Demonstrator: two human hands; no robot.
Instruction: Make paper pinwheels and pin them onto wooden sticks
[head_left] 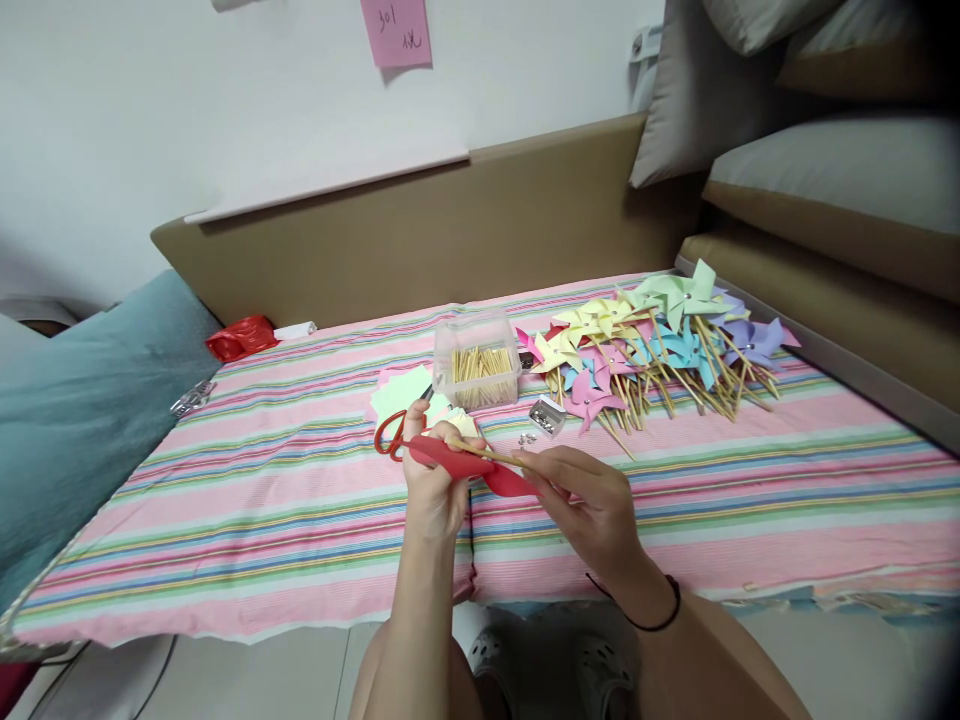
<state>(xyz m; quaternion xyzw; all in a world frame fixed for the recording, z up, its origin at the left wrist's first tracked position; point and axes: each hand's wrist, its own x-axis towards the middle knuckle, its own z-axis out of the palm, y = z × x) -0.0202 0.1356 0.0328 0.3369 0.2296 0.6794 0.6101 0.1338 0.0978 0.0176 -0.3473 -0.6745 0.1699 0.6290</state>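
A red paper pinwheel (pixel 512 482) is held in front of me above the striped cloth. My left hand (pixel 435 495) is closed around its left side, near one end of a thin wooden stick (pixel 487 455). The stick lies across the red paper and runs to the right. On that side my right hand (pixel 596 500) pinches the stick close to the paper's right edge; its fingertips are partly hidden. Just behind my left hand are red-handled scissors (pixel 391 436) and pale green paper sheets (pixel 401 392).
A clear plastic box (pixel 442 365) of wooden sticks stands behind my hands. To its right lies a pile of finished pinwheels (pixel 600 318), with a small box of metal pins (pixel 547 416) in front. A red plastic bag (pixel 244 338) rests far left. Cushions (pixel 840 165) are stacked right.
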